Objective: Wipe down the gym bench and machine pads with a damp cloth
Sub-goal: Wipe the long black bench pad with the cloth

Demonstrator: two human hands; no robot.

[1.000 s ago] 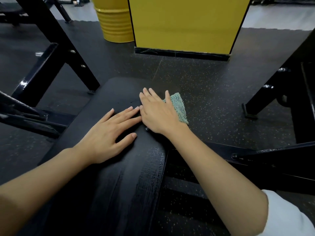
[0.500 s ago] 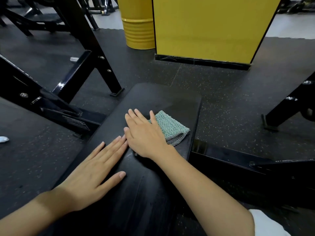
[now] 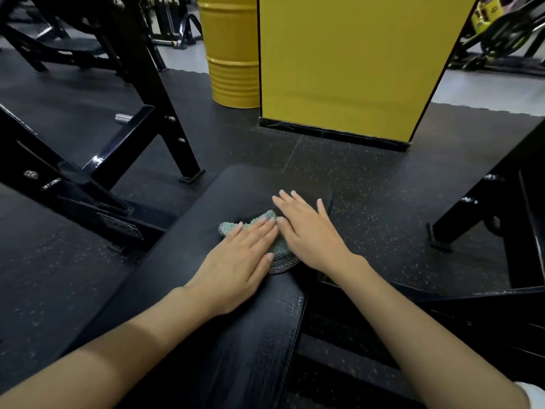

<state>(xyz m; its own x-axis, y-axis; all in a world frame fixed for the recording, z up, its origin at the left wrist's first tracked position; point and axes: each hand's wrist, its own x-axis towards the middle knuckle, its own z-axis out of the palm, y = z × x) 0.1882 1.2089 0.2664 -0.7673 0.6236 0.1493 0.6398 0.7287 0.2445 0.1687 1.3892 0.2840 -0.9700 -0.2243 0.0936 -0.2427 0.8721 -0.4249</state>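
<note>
Bench pad (image 3: pixel 212 305), black with a woven-texture surface, is running from the lower centre up to a rounded far end at mid-frame. Far left: a black steel machine frame (image 3: pixel 141 128) is standing on the speckled rubber floor (image 3: pixel 368 202), with a short chrome peg (image 3: pixel 121 117) sticking out of one strut. Left of centre, at the back: a yellow ribbed drum (image 3: pixel 233 54) is standing upright on the floor. Left hand (image 3: pixel 236 261) is lying palm-down on the pad, its fingers straight and held together, pressing flat on the near-left part of the cloth. Green knitted cloth (image 3: pixel 281 255), crumpled, with a darker mesh edge, is lying on the pad near its far end, mostly covered by both hands. Right hand (image 3: pixel 309 231) is lying palm-down on the cloth's right side, fingers straight and slightly apart, their tips reaching past the cloth onto the pad. Right of centre, at the back: a yellow panel (image 3: pixel 348 63) with a black base strip is standing just beside the drum. Far right: a second black frame (image 3: pixel 486 216) is standing on the floor. Bottom right corner: a white sleeve (image 3: pixel 533 394) is showing.
</note>
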